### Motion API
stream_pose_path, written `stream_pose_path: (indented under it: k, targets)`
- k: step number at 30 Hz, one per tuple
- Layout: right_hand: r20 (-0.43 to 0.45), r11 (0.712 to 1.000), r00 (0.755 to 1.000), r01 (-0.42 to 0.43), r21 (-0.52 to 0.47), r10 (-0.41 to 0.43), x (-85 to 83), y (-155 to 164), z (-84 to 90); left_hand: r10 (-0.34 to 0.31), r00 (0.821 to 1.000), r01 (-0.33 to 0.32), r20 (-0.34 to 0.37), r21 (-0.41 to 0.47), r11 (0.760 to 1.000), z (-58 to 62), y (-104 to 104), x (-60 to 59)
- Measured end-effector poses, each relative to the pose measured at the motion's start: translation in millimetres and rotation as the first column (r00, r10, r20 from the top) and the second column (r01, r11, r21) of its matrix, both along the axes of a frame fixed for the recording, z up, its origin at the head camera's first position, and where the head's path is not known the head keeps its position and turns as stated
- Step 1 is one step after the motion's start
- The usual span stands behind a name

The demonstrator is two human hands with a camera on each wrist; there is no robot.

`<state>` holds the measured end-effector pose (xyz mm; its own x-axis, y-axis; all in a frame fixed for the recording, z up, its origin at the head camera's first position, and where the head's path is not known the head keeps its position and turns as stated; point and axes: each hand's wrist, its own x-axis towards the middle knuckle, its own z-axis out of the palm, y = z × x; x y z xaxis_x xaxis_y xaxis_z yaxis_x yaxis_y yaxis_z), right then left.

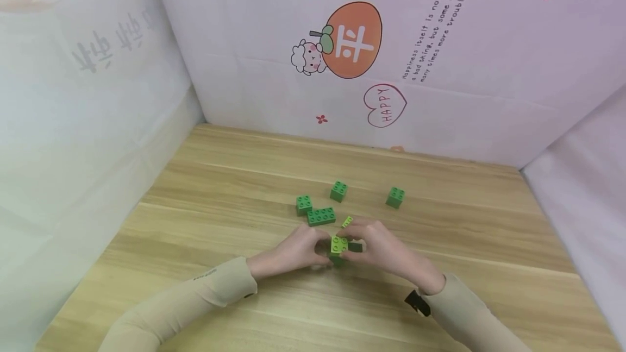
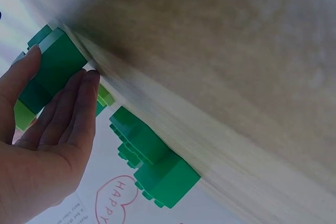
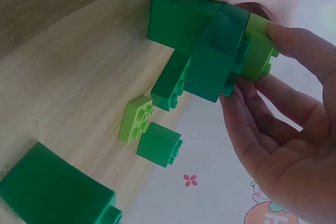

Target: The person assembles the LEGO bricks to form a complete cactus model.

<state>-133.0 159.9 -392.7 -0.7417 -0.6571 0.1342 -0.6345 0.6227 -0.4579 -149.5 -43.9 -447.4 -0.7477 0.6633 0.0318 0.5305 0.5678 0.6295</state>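
A small stack of toy building bricks stands on the table between both hands, with a lime brick (image 1: 338, 244) on top of dark green bricks (image 3: 184, 24). The upper green brick (image 3: 218, 56) juts out sideways from the lower one. My left hand (image 1: 304, 247) holds the green part of the stack, thumb on one side and fingers on the other; its thumb also shows at the top of the right wrist view. With thumb and fingertips, my right hand (image 1: 383, 250) pinches the lime brick from the right. The right fingers partly cover the stack in the head view.
Beyond the hands lie a long green brick (image 1: 321, 216) against a small green brick (image 1: 304, 205), another small green brick (image 1: 338, 191), one farther right (image 1: 395, 197), and a loose lime brick (image 1: 347, 222) near the right fingers. Printed white cloth (image 1: 274, 96) borders the wooden table (image 1: 220, 178).
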Motion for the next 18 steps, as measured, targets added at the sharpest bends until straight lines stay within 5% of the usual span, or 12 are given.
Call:
stream_pose_path:
  k: [18]
  targets:
    - [-0.009,0.996,0.999,0.041,-0.078,-0.042,7.0,9.8,-6.6,0.002,1.0,-0.002,0.005,0.005,1.0,1.2,-0.7,1.7]
